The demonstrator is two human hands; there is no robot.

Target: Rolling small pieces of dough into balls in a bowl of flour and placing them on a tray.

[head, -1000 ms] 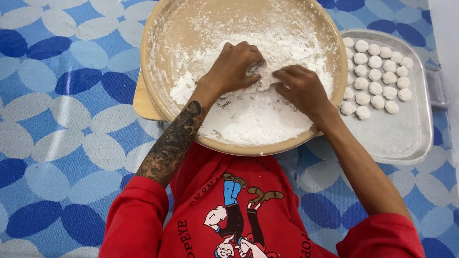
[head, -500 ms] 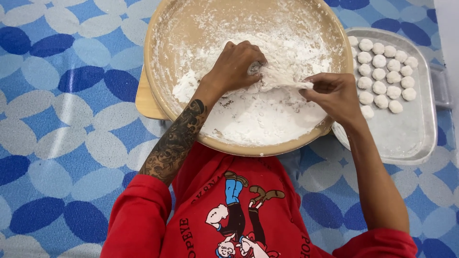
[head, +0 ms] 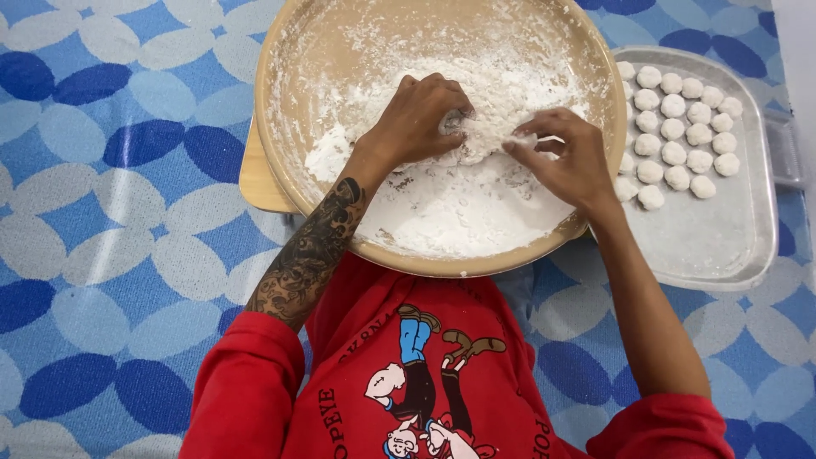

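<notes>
**A:** What is hidden from you right now?

**B:** Your left hand is curling over the clump of white dough, so its fingertips are going out of sight in the flour; I cannot tell how tightly they are pressing. The far edge of the wooden bowl is being cut off by the top of the picture.

**A:** And your right hand?

**B:** Your right hand is reaching in from the side, its fingers slightly spread and bent, the tips touching the same clump. Whether they are pinching a piece off is hard to make out.

**A:** Where is the dough sitting?

**B:** It is lying in the middle of the bowl, amid the loose flour that is spreading toward the near rim.

**A:** What is lying around you?

**B:** A metal tray is sitting just beside the bowl on your right, carrying rows of small white dough balls; the bowl's rim and your right wrist are covering a few of them. A wooden board is peeking out under the bowl's left side, all on a blue patterned cloth
</notes>
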